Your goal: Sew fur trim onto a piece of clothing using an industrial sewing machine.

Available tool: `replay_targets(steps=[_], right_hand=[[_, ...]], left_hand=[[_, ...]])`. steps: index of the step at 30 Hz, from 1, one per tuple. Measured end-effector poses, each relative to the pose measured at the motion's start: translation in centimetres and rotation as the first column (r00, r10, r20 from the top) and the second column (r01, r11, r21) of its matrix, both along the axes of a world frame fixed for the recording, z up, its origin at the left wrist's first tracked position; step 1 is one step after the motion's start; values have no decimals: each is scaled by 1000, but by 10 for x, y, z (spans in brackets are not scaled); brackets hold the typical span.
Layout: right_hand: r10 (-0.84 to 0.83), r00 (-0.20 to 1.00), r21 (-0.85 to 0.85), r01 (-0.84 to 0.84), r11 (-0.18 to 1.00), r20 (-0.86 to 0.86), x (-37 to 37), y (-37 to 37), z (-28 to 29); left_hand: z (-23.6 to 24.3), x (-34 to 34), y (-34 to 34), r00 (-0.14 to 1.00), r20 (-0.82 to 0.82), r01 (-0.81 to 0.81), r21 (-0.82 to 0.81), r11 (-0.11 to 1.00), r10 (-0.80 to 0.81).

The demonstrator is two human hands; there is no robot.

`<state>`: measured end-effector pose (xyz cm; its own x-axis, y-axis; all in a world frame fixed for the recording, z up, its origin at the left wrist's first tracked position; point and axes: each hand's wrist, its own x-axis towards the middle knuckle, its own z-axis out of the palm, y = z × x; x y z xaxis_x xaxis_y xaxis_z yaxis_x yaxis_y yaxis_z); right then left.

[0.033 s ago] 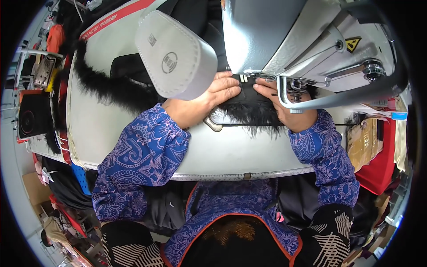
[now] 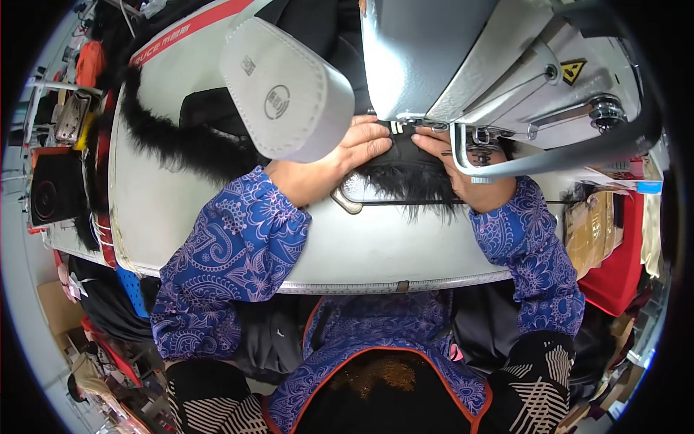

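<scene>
Black fabric with a furry trim lies under the head of a sewing machine. On its left side my left hand rests with fingers stretched out flat, the tips close to the needle area. From the right, my right hand presses on the same fabric, fingers extended, partly hidden behind the machine's metal guard. A small pale mark shows on the fabric between my fingertips. The needle itself is hard to make out.
A white lamp-like head hangs over my left hand. A long black fur strip trails across the white table to the left. Along the front edge runs a measuring tape. A red bin stands at the right.
</scene>
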<state>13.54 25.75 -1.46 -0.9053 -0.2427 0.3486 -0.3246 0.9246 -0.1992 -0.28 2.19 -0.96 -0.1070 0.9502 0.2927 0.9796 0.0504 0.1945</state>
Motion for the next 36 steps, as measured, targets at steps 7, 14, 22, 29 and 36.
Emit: replay_targets(steps=[7,14,22,29,36], right_hand=[[-9,999,-14,8,1000,-51,1,2,-1],[-30,992,-3,31,1000,119,4,12,-19],[-88,971,-11,93,996,224,2,9,-10],[-67,991,43,62,997,117,0,10,-8],[-76,978,4,76,997,192,-2,11,-4]], left_hand=[[-3,0,2,999,-7,-36,-34,999,36],[6,9,7,998,7,-63,64,996,63],[8,6,11,997,61,-45,87,995,40],[6,2,16,999,41,-21,81,996,18],[6,4,15,997,54,-56,140,989,49]])
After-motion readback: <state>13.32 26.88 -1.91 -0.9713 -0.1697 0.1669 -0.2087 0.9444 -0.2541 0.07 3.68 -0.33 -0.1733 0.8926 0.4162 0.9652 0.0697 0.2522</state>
